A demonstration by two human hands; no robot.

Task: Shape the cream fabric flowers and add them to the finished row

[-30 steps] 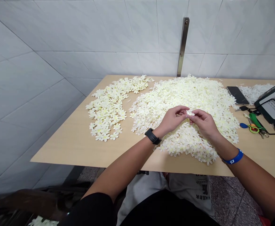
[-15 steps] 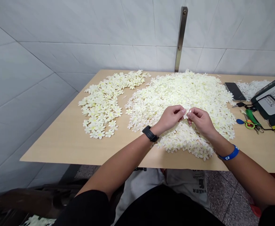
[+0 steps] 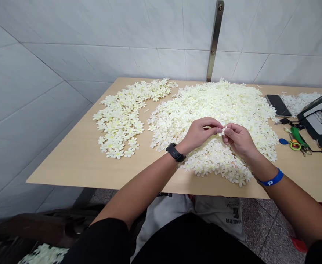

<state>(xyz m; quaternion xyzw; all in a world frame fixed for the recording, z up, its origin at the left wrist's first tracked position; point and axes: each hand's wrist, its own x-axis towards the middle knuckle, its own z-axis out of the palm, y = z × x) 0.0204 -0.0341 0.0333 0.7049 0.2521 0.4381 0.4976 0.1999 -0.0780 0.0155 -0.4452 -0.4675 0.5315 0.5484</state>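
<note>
Cream fabric flower [image 3: 223, 131], pinched, tilted upright

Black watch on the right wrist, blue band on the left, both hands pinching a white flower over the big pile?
No, swapped: the head view shows the black watch on the left wrist, the blue band on the right. The left hand and right hand pinch the white flower over the big pile.

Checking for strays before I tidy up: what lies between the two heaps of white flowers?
In the head view, a bare strip of light wood tabletop with one small white scrap on it.
</note>
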